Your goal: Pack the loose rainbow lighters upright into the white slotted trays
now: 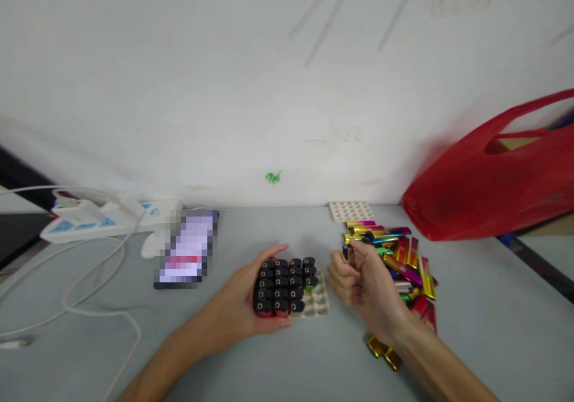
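Observation:
My left hand [240,300] is closed around the left side of a pale tray [321,306] with round-cornered pockets. Black-topped lighters [281,282] stand upright in rows over most of it, and bare pockets show at its right side. To the right of the tray, my right hand [363,276] is raised with its fingers curled and thumb pressed in. A dark tip, apparently of a lighter [345,251], peeks out at those fingers; the rest is hidden. Behind that hand lies a loose pile of shiny coloured lighters [406,252]. Gold lighters [383,352] lie below the right wrist.
Another pale tray [351,211] rests against the wall. A red bag [493,180] stands at the right. On the left are a phone [188,249], a power strip [103,219] and loose white cables [121,312] across the grey table [251,234].

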A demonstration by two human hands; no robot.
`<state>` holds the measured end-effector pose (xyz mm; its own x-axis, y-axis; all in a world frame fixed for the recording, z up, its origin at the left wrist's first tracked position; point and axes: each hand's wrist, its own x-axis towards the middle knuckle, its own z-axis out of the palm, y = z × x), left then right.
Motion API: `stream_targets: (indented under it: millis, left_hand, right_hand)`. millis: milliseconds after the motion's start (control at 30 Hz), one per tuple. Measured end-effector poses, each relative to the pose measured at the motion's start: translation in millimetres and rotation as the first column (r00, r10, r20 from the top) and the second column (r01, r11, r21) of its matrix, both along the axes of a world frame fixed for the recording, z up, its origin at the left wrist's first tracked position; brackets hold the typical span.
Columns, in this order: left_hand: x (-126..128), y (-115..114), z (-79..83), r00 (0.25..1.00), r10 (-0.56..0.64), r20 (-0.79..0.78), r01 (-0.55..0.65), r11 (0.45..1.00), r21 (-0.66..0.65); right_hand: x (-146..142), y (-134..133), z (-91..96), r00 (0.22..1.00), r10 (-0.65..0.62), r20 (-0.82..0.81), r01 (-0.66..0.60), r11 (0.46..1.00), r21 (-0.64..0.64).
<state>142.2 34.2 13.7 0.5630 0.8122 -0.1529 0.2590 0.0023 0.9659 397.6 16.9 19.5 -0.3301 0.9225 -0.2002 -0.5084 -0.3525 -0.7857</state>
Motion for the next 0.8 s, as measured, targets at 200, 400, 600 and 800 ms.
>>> stream_targets:
  millis: [200,400,600,800]
  left_hand:
    - [-0.1,-0.1,-1.1,1.0,0.014,-0.012,-0.013,1.0,0.011]
    - [-1.8,0.5,-3.1,1.0,0.015,-0.027,-0.014,0.999,0.034]
    - [-3.2,0.6,-5.6,1.0,0.016,-0.009,-0.016,1.0,-0.001]
    - [-2.7,1.2,-6.3,1.0,0.017,-0.017,-0.017,1.0,0.016]
  right_hand:
    - [0.4,-0.5,3.9,0.999,0.025,0.021,-0.025,0.999,0.022]
    - [-0.9,-1.2,3.3,0.997,0.046,0.061,-0.047,0.999,0.017]
    - [-0.2,-2.7,0.0,0.991,0.022,0.136,-0.018,0.999,-0.03]
    - [0.6,-2.4,-3.4,0.993,0.009,0.12,-0.003,0.999,-0.052]
